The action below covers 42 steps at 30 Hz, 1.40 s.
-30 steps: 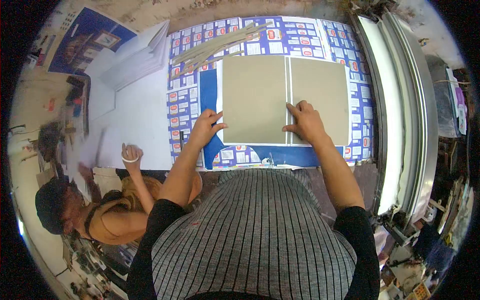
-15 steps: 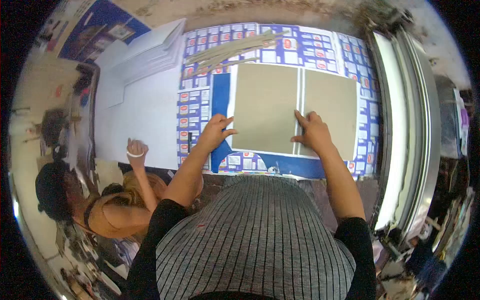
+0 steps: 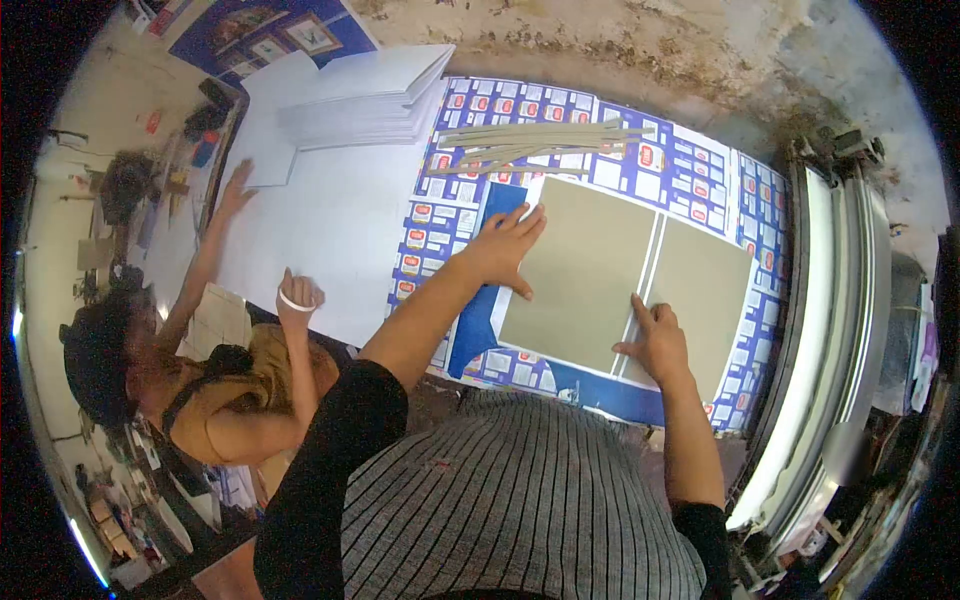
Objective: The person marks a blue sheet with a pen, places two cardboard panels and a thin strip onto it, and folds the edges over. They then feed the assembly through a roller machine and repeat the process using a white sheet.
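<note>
Two grey-brown boards, a left board [image 3: 575, 275] and a right board [image 3: 700, 300], lie side by side on a white-edged sheet. A narrow strip [image 3: 640, 290] runs between them, with white gaps along it. My left hand [image 3: 505, 248] rests with fingers spread over the left board's outer edge. Lower down, my right hand [image 3: 660, 345] touches the area around the strip, index finger stretched and thumb apart, other fingers bent. Nothing is gripped in either hand. Blue sheet material [image 3: 610, 392] shows beneath, at the left and front.
Loose board strips [image 3: 540, 140] lie behind the boards on purple printed sheets [image 3: 415, 240]. White paper [image 3: 330, 230] and a folded paper stack [image 3: 370, 110] are at left, where another person's hands [image 3: 300, 292] rest. A long metal machine [image 3: 835, 330] borders the right side.
My left hand has slid up the left board's edge and its fingers have spread. My right hand stays by the strip. The view has turned, and the other person's second hand now shows.
</note>
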{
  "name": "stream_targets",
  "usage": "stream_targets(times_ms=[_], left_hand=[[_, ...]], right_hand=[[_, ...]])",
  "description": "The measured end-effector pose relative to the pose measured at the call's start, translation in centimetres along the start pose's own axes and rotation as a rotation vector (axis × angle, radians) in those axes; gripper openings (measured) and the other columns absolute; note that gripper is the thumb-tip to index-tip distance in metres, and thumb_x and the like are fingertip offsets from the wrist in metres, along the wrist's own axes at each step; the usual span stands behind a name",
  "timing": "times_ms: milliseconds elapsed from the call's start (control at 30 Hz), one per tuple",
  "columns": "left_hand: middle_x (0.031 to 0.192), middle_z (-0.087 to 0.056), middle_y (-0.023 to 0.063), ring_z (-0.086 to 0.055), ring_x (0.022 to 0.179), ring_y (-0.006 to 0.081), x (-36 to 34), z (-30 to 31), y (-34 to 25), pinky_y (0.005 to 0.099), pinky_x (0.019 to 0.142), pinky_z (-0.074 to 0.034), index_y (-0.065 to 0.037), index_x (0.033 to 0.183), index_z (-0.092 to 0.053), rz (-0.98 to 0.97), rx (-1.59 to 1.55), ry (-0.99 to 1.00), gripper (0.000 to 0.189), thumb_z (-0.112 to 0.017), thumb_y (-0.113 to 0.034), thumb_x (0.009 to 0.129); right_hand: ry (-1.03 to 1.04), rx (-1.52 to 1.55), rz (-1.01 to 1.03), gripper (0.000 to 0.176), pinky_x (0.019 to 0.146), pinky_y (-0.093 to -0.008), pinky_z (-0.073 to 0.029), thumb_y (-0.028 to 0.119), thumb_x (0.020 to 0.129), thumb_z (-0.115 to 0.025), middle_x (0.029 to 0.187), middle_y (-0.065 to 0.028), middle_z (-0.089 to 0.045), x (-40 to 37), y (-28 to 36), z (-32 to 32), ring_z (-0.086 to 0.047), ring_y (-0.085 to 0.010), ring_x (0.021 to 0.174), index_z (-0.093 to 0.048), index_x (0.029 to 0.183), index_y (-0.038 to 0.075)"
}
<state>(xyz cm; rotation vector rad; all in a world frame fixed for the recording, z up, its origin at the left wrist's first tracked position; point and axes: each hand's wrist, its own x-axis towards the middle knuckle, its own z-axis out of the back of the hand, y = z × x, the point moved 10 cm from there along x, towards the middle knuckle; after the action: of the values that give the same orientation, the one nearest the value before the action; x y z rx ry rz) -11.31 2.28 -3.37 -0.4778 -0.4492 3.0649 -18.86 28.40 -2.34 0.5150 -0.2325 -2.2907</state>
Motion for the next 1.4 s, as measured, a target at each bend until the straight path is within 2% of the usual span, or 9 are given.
stream_targets(times_ms=[300,467,800,867,933,967,1100,1233,1400], left_hand=[[0.167,-0.011,0.0149,-0.015,0.153,0.0343,-0.4,-0.6,0.3,0.0564,0.117,-0.023,-0.003,0.157,-0.02,-0.014,-0.067,-0.022,0.139,-0.087,-0.062,0.051],[0.167,-0.014,0.0127,-0.015,0.154,0.0312,-0.3,-0.7,0.3,0.055,0.119,-0.021,-0.005,0.157,-0.021,-0.013,-0.01,-0.002,0.137,-0.088,-0.06,0.051],[0.168,-0.011,0.0127,-0.013,0.154,0.0308,0.0,-1.2,0.6,0.0566,0.12,-0.016,-0.007,0.159,-0.017,0.018,0.03,0.003,0.141,-0.085,-0.068,0.052],[0.167,-0.013,0.0152,-0.014,0.154,0.0316,0.2,-1.6,0.9,0.0542,0.121,-0.017,-0.006,0.159,-0.016,0.014,0.067,0.033,0.141,-0.086,-0.066,0.052],[0.165,-0.014,0.0198,-0.018,0.153,0.0344,0.1,-0.7,0.3,0.0499,0.122,-0.019,-0.003,0.158,-0.016,-0.052,-0.025,-0.098,0.143,-0.09,-0.06,0.05],[0.164,-0.014,0.0241,-0.023,0.15,0.0382,-0.1,-0.1,0.2,0.0448,0.122,-0.023,0.001,0.156,-0.017,-0.031,-0.094,-0.124,0.143,-0.095,-0.05,0.048],[0.163,-0.013,0.0263,-0.024,0.149,0.0403,-0.4,0.4,0.4,0.0412,0.122,-0.026,0.005,0.154,-0.019,-0.02,-0.268,-0.118,0.14,-0.098,-0.036,0.046],[0.165,-0.005,0.0259,-0.012,0.153,0.0367,0.0,-0.5,0.7,0.04,0.124,-0.018,0.004,0.156,-0.011,-0.083,-0.116,0.072,0.15,-0.099,-0.04,0.044],[0.165,-0.005,0.0264,-0.011,0.153,0.037,0.0,-0.2,0.8,0.04,0.125,-0.017,0.005,0.156,-0.01,-0.056,-0.178,0.033,0.152,-0.099,-0.04,0.041]], right_hand=[[-0.005,0.017,0.024,0.096,0.077,-0.0427,-0.051,0.042,0.06,-0.09,0.108,-0.013,-0.055,-0.3,0.3,0.1,-0.058,-0.03,0.099,-0.051,0.146,0.022],[0.0,0.02,-0.019,0.096,0.077,-0.0432,-0.049,0.043,0.06,-0.089,0.102,-0.0108,-0.053,-0.2,-0.3,-0.1,-0.056,-0.0291,0.095,-0.052,0.146,0.023],[-0.034,-0.026,0.03,0.093,0.081,-0.0438,-0.053,0.048,0.063,-0.087,0.109,-0.0122,-0.055,-0.8,-0.5,-0.1,-0.058,-0.0296,0.105,-0.05,0.146,0.027],[-0.007,0.006,0.018,0.088,0.082,-0.0446,-0.054,0.048,0.068,-0.085,0.11,-0.0136,-0.056,-0.8,-0.6,-0.1,-0.059,-0.0309,0.106,-0.051,0.146,0.026],[-0.03,-0.002,0.027,0.082,0.082,-0.0453,-0.053,0.046,0.072,-0.082,0.111,-0.0147,-0.056,-0.7,-1.0,-0.4,-0.058,-0.0321,0.107,-0.052,0.145,0.025],[-0.032,0.006,0.01,0.082,0.082,-0.0453,-0.053,0.046,0.072,-0.082,0.111,-0.0147,-0.056,-0.7,-1.6,-0.9,-0.058,-0.0321,0.107,-0.052,0.145,0.025],[-0.077,0.07,0.081,0.077,0.085,-0.0459,-0.053,0.043,0.077,-0.081,0.113,-0.0151,-0.056,-0.3,-2.0,-1.3,-0.058,-0.0328,0.11,-0.051,0.146,0.025],[-0.073,0.066,0.071,0.078,0.088,-0.0457,-0.051,0.041,0.076,-0.081,0.116,-0.0137,-0.057,-1.6,-1.0,-0.3,-0.056,-0.0323,0.114,-0.05,0.146,0.023],[-0.063,0.066,0.04,0.081,0.09,-0.0465,-0.049,0.04,0.075,-0.083,0.119,-0.0132,-0.057,-1.6,-1.2,-0.5,-0.055,-0.0321,0.116,-0.05,0.147,0.023]])
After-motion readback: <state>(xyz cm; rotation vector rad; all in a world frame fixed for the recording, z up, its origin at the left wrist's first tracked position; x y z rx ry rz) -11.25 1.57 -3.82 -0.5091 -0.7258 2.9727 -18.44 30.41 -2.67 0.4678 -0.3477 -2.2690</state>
